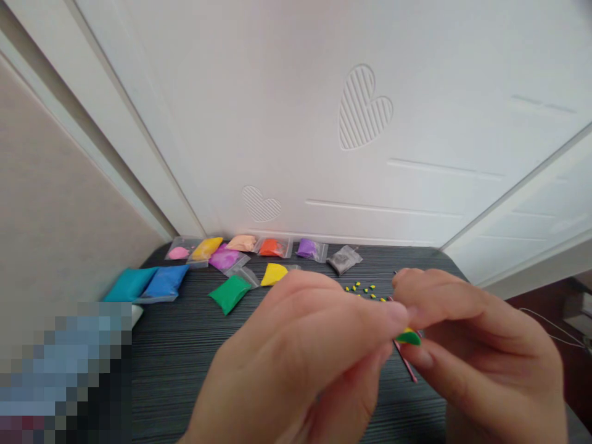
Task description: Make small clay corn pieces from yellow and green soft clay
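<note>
A small green and yellow piece of modelling clay (409, 337) is pinched between my two hands above the dark table. My left hand (296, 345), closed, grips its left end with thumb and fingertip. My right hand (490, 333) is closed on the other side, its thumb under the clay and its fingers over it. Behind the hands lie several tiny yellow-green clay bits (365, 290), some partly hidden. Beneath the clay, a thin pink stick-like tool (409, 367) rests on the table, partly covered by my fingers.
Clay packets line the back of the dark table (185, 364), including green (230, 294), yellow (274, 274), purple (306, 248), grey (342, 260) and blue (165, 281). A white panel (296, 123) with embossed hearts rises behind. A blurred patch covers the lower left.
</note>
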`<move>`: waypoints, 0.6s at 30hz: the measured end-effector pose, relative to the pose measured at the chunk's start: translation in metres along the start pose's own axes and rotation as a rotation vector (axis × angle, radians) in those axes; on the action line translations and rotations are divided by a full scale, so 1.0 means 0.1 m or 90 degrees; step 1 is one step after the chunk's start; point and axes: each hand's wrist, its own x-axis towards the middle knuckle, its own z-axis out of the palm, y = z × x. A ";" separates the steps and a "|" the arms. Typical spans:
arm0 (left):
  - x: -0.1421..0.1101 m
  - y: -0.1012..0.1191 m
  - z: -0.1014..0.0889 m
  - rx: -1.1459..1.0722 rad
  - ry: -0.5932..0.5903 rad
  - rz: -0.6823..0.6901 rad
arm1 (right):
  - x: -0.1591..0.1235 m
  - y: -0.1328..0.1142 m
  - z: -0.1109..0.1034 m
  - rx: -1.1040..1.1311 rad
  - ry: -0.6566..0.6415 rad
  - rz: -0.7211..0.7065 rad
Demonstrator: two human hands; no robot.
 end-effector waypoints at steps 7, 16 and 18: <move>0.00 -0.01 -0.02 -0.029 -0.003 -0.016 | 0.00 0.01 -0.01 0.008 -0.007 -0.056; 0.08 -0.02 -0.03 -0.050 -0.042 0.046 | 0.01 0.00 -0.01 0.014 -0.030 -0.060; 0.08 -0.02 -0.03 -0.046 -0.044 0.042 | 0.02 0.00 -0.02 0.019 -0.035 -0.057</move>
